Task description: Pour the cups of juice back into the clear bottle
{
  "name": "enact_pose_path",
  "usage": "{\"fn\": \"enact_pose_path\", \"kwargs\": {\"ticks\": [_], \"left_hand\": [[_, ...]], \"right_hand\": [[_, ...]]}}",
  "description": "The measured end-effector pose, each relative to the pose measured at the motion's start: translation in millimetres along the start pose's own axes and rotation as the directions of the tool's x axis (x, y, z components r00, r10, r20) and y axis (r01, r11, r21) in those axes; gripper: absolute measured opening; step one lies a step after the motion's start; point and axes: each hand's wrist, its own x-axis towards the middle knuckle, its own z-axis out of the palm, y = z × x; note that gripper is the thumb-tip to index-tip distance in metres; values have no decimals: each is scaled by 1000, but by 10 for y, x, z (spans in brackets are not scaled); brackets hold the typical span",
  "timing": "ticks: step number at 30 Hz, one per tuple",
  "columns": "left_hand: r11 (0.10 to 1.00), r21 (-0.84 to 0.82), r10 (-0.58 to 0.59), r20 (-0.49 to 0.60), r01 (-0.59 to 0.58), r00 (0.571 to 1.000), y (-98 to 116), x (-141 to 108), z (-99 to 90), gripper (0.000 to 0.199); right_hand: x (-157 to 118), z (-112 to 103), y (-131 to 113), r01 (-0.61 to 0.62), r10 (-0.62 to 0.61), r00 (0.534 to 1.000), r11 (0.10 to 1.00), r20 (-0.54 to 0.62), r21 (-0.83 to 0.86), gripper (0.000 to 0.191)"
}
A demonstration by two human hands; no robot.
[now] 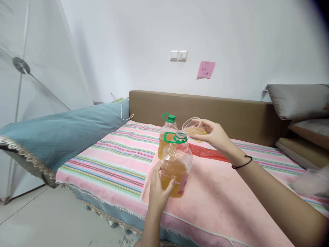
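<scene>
My left hand (pixel 159 187) is wrapped round the lower left side of a clear bottle (pixel 176 171) with amber liquid, a green handle ring and an open mouth. In my right hand (pixel 212 133) is a clear plastic cup (pixel 194 130) holding similar liquid, tilted with its rim beside the bottle's mouth. A second bottle (pixel 163 140) with a green cap stands just behind the first, partly hidden by it. Both bottles are on a pink cloth (pixel 210 195).
Behind the cup lies a red plastic bag (pixel 205 151) on a striped sheet (pixel 115 151). At the right edge are stacked clear cups (pixel 312 181) and cushions (pixel 298 99). A blue covered armrest (pixel 77 128) is at the left, a brown backrest (pixel 231 113) at the back.
</scene>
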Motion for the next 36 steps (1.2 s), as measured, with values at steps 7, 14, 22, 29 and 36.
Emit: {"fn": "enact_pose_path", "kwargs": {"ticks": [7,14,22,29,36], "left_hand": [[1000,3,7,-7,-7,1000,14,-8,-3,57],[1000,11,-10,-6,10,1000,19,-14,-4,58],[1000,11,-10,-3,10,1000,37,-8,-16,58],[1000,18,5,2,-5,1000,33,-7,-16,57],[1000,20,-4,2,4,1000,8,-8,-13,58]], "right_hand": [[40,-11,-66,10,-10,1000,996,2,-89,56],[56,-21,-119,-5,7,1000,990,9,-143,58],[63,-38,-156,11,-6,1000,984,31,-177,56],[71,-52,-175,6,3,999,977,40,-213,60],[92,-49,-173,18,-9,999,975,40,-221,59]]}}
